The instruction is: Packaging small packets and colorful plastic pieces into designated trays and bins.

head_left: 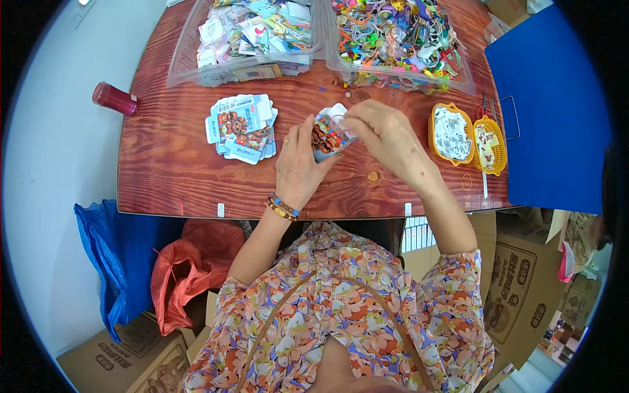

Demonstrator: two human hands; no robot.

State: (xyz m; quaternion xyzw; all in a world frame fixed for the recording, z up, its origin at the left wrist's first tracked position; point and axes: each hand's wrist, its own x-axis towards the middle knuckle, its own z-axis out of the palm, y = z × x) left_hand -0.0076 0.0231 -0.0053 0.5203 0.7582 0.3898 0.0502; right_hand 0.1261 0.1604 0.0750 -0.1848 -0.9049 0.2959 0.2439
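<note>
My left hand [298, 165] grips a small printed carton [325, 137] in blue, red and brown, its fingers along the left side and the thumb at the near edge. The carton stands tilted over the table, with pale flaps raised at its far end. My right hand [392, 139] is closed in a pinch by those flaps; what its fingertips hold, if anything, is hard to make out. Left of my left hand lies a loose stack of flat, unfolded cartons [246, 128] with the same print.
Clear plastic bins of flat packets [255, 33] and small colourful trinkets [400, 39] stand at the back of the wooden table [170, 170]. Yellow baskets [452, 162], scissors [486, 105] and a blue panel [550, 105] are at right. A red jar [116, 98] lies at far left.
</note>
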